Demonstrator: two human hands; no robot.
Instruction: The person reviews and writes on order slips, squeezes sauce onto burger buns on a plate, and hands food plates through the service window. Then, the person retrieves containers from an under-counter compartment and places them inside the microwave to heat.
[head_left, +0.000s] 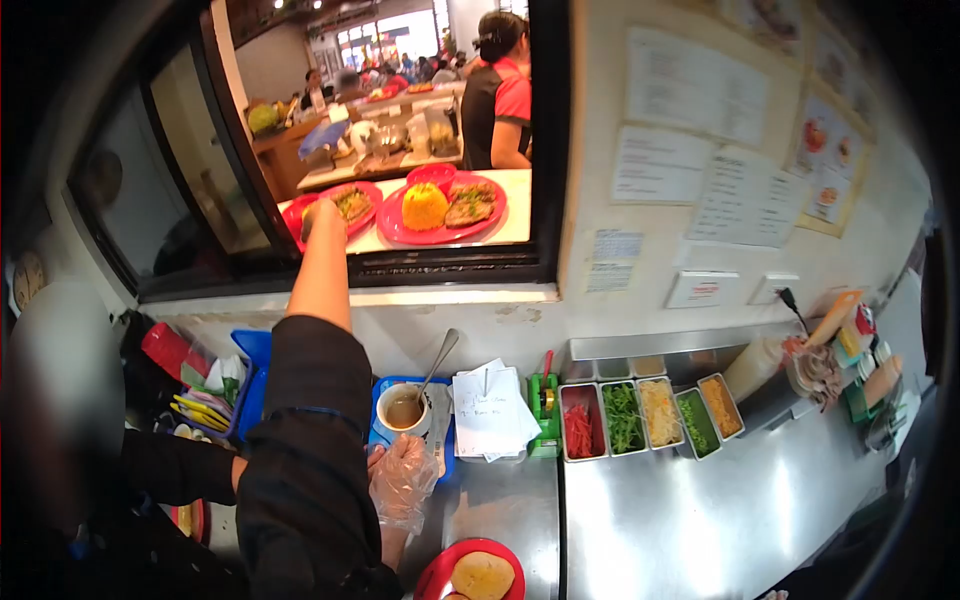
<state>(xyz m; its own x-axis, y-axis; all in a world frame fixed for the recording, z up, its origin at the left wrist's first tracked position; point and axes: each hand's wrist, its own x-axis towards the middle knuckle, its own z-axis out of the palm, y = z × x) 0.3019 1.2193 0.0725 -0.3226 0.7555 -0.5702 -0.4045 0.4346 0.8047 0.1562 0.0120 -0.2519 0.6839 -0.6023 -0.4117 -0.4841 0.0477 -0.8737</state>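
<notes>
My left hand (323, 218) reaches through the serving window, at the near edge of a red plate (366, 211) holding food; its fingers are mostly hidden, but they appear closed on the rim. In a clear plastic glove, my right hand (402, 488) rests by a blue tray (447, 465), just below a white cup (388, 418) of brown liquid with a spoon (437, 358) in it. The gloved fingers look curled; what they hold, if anything, is hidden. Beside the first plate, a larger red plate (400, 236) carries yellow rice (425, 207) and browned meat (470, 205).
Order slips (490, 410) and a green scale (545, 420) lie right of the tray. Metal bins of toppings (622, 420) line the steel counter (690, 530). A red plate with a bun (482, 577) sits at the bottom. A co-worker (70, 400) stands close at left.
</notes>
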